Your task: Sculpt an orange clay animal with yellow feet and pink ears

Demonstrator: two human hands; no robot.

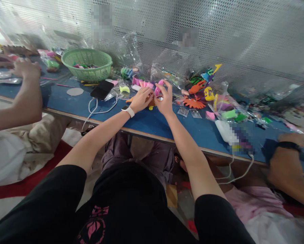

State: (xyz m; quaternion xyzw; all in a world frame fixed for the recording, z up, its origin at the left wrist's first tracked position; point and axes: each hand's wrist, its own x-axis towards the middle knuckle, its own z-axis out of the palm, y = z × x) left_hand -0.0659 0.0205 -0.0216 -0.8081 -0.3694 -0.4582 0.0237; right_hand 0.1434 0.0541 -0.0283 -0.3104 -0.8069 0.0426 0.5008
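My left hand [141, 99], with a pale watch on its wrist, is closed, its fingertips brought together over the blue table. Close against it, my right hand [165, 99] has its fingers curled around a bright pink piece [159, 88] that looks like soft clay. Beneath the hands an orange shape with a small yellow part [151, 108] partly shows; the fingers hide most of it. What the left fingertips pinch cannot be made out. Just behind lie pink modelled pieces [146, 84]. To the right is an orange spiky clay figure [194, 103].
A green basket [90, 73] with coloured bits stands back left, near a black phone [102, 89] on a white cable. Small clear packets [183, 111] and a white power bank [223, 131] lie to the right. Other people's arms rest at both sides. A perforated metal wall rises behind.
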